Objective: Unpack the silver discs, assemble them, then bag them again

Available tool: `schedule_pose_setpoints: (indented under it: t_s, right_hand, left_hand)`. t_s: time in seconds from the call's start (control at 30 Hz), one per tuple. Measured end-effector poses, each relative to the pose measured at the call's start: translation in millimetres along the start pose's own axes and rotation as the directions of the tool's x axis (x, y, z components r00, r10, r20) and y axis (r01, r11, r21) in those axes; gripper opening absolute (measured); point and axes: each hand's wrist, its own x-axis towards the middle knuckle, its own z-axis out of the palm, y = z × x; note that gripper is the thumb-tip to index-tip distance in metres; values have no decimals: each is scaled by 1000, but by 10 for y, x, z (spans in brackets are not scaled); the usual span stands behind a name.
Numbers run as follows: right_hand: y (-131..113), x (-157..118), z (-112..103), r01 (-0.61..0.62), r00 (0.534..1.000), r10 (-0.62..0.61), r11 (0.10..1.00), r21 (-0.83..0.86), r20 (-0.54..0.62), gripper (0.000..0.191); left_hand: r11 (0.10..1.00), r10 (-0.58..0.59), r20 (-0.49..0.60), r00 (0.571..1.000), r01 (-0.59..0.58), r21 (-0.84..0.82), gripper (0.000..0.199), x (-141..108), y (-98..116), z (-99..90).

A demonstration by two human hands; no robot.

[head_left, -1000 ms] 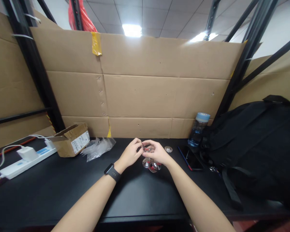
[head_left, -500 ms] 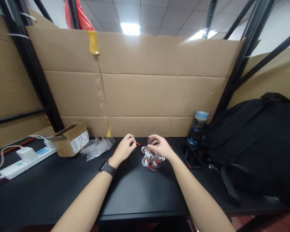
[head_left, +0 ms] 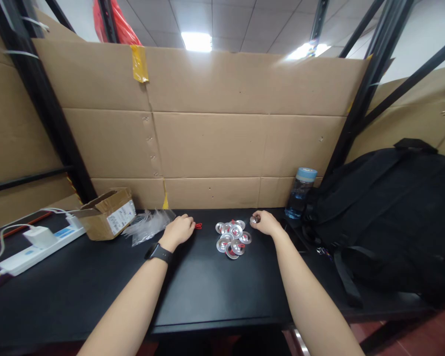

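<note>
Several shiny silver discs [head_left: 238,247] with red cords lie in an overlapping pile on the black table [head_left: 211,296]. To the right of the pile, the fingers of my right hand [head_left: 266,222] are closed on one silver disc [head_left: 254,220]. My left hand [head_left: 180,229], left of the pile, rests low over the table with its fingers together. A red cord [head_left: 198,226] shows just beyond its fingertips; whether the fingers grip it is hard to make out.
At the left are a power strip [head_left: 40,251], an open cardboard box [head_left: 109,215] and clear plastic bags [head_left: 150,226]. A water bottle [head_left: 300,194], a dark phone [head_left: 297,238] and a black backpack [head_left: 385,212] occupy the right. Cardboard [head_left: 207,148] stands behind.
My hands have moved apart, the left one to the left and the right one to the right with a disc. More of the pile is now uncovered.
</note>
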Motion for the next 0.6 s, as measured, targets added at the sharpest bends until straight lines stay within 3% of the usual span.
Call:
schedule_pose_setpoints:
  t_s: [0.23, 0.33, 0.47, 0.6]
  right_hand:
    - [-8, -15, -9, 15, 1000, -15, 1000, -5, 4, 36]
    - [-164, -48, -60, 88, 995, -86, 995, 55, -44, 28]
    - [-429, -116, -52, 224, 965, -246, 952, 207, 91, 19]
    - [-594, -165, -9, 227, 964, -247, 957, 184, 96, 8]
  left_hand:
    - [999, -43, -5, 999, 43, -21, 35, -32, 39, -47]
    - [999, -51, -27, 998, 50, -20, 32, -44, 59, -79]
    - [999, -47, -79, 996, 48, -1, 29, -52, 110, -106]
    - [997, 44, -124, 991, -52, -65, 23, -56, 236, -105]
